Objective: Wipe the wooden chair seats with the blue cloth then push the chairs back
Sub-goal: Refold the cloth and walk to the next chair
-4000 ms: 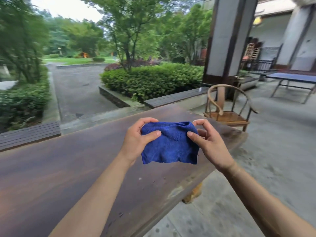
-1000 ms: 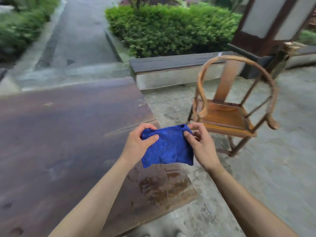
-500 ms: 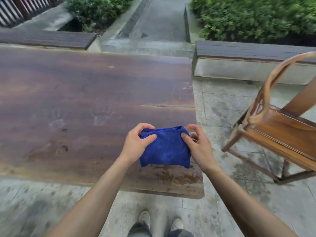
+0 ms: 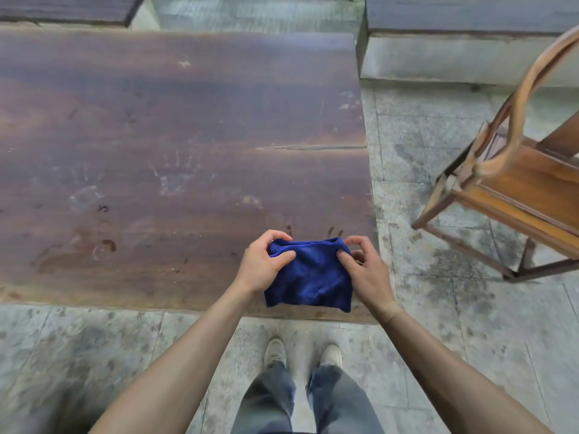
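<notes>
The blue cloth (image 4: 308,275) is being held folded between both hands at about 6 o'clock, over the near right corner of the dark wooden table (image 4: 156,136). Its upper left corner is being pinched by the left hand (image 4: 263,264), thumb on top; its upper right corner is being pinched by the right hand (image 4: 365,270). The wooden chair (image 4: 513,183) is standing at 3 o'clock, well apart from the table, its seat not yet being touched. Judged step: cloth is being readied, wiping not begun. Next move calls for a turn toward 3 o'clock and the cloth being pressed flat onto the seat.
</notes>
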The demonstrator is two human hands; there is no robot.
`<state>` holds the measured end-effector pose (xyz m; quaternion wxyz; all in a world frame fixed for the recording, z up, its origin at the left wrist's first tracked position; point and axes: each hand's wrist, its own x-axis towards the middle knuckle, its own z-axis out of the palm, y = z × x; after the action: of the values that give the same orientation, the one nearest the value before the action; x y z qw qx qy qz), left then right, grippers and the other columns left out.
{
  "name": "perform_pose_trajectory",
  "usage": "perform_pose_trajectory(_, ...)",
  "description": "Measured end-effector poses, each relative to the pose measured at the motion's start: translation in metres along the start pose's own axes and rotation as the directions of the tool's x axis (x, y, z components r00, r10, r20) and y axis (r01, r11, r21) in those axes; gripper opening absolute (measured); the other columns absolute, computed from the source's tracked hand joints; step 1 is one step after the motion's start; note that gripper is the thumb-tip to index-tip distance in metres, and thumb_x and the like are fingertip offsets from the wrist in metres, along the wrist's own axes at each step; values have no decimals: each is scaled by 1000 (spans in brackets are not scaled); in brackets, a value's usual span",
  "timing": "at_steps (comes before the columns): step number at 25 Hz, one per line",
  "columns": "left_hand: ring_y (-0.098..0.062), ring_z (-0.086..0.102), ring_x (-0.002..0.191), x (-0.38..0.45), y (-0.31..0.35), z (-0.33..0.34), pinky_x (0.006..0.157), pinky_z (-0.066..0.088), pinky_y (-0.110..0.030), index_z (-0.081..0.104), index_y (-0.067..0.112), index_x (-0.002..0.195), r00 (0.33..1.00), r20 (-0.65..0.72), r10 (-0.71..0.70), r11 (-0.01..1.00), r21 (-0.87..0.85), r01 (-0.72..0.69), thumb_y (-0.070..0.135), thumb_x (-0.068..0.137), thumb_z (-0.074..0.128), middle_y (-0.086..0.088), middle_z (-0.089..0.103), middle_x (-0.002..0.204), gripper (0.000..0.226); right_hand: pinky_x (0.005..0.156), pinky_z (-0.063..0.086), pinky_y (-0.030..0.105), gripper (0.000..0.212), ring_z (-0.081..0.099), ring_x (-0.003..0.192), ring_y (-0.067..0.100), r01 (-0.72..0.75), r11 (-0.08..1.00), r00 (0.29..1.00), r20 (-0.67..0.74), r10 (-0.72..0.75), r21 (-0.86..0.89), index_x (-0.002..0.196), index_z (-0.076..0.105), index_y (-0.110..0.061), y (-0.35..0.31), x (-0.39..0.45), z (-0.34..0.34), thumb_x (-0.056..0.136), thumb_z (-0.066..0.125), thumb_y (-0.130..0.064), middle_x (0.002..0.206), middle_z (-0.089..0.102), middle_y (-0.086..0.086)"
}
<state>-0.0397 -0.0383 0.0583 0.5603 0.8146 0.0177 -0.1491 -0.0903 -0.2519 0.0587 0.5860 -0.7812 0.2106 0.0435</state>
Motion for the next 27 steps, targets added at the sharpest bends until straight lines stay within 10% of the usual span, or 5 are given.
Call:
perform_pose_trajectory(10,-8,62,98,39,-97,34,90,44,-12,67,23,107,999,-7,-43,978,206,43,12,82,76,12,68,104,29,75,50,36,11,65,82,22,-57,918,998,-26,51,-393,100,55,-33,86,39,35,93,62,-27,84,67,-8)
perform_pose_trajectory(17,-10,62,96,36,-87,16,85,54,-38,65,33,109,992,-69,103,924,376,-70,19,84,70,12,60,113,29,77,51,37,21,63,99,21,-49,829,995,-100,-8,-556,113,56,-29,76,32,29,94,59,-37,109,63,-6)
perform_pose_trajectory(27,-3,62,102,16,71,-68,92,52,-37,64,29,117,840,-57,540,776,419,-471,53,83,59,15,65,113,42,95,46,42,38,58,113,19,442,622,809,-11,-587,-646,117,64,-29,-88,15,-43,92,51,-55,118,66,-7)
